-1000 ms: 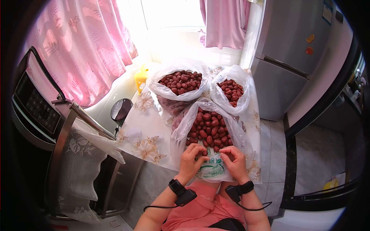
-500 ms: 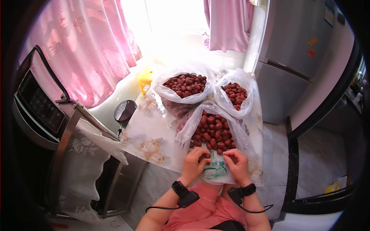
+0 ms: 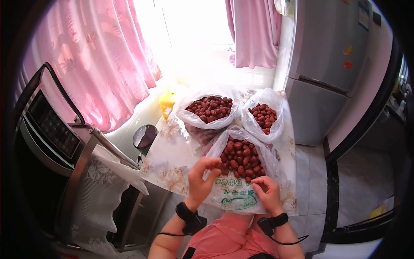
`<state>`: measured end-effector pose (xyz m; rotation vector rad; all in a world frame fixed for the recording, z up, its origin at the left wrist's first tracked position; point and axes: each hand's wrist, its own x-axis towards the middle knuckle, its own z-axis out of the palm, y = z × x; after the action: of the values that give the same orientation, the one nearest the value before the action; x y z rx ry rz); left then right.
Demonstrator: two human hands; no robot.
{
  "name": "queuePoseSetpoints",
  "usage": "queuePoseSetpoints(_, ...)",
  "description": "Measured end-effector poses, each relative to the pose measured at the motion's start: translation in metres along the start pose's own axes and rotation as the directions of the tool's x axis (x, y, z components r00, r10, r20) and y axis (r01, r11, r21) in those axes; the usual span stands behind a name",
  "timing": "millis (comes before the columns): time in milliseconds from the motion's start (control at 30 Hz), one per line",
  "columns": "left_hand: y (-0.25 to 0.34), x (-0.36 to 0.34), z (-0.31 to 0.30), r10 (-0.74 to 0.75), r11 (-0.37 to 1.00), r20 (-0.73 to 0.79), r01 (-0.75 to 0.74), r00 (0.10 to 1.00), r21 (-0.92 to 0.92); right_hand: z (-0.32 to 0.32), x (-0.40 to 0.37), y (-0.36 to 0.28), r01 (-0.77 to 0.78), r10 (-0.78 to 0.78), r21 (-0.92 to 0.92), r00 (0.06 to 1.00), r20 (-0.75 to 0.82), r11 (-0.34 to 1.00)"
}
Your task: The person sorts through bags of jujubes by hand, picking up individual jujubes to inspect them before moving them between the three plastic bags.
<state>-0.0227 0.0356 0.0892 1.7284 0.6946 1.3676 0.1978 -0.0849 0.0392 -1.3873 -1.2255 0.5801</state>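
My left hand (image 3: 202, 179) is raised at the left edge of the nearest plastic bag (image 3: 235, 192). Its fingers are curved, with a gap to the thumb, and I see nothing held between them. My right hand (image 3: 267, 193) is low over the bag's front right part, thumb and forefinger pinched together. Whatever is in that pinch is too small or hidden to make out. Dark red dried jujubes (image 3: 242, 159) fill the open bag just beyond both hands. Green print shows on its flattened front. Each wrist wears a black strap with a cabled device.
Two more open bags of jujubes, a larger bag (image 3: 183, 114) and a smaller bag (image 3: 278, 114), stand behind on the flowered tablecloth (image 3: 170, 179). A refrigerator (image 3: 321, 103) is at right, a black-panelled appliance (image 3: 54, 125) at left. Beyond the table are a yellow stool (image 3: 166, 101) and a dark round-topped object (image 3: 145, 136).
My left hand has moved left and up from the bag's front, and the jujube at its fingertips is no longer seen there. My right hand stays pinched near the same spot. The view has tilted slightly.
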Motion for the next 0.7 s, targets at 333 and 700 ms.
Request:
queuePoseSetpoints(333, -0.033, 0.147, -0.009, -0.118, 0.982, -0.143, 0.093, 0.983, -0.167, 0.001, -0.003, 0.004, -0.024, 0.024, 0.03, 1.0, -0.01, 0.999)
queuePoseSetpoints(700, -0.096, 0.126, -0.029, -0.132, 0.583, 0.052, 0.036, 0.99, 0.812, 0.001, 0.0, 0.003, 0.017, -0.017, 0.006, 1.0, -0.006, 1.0)
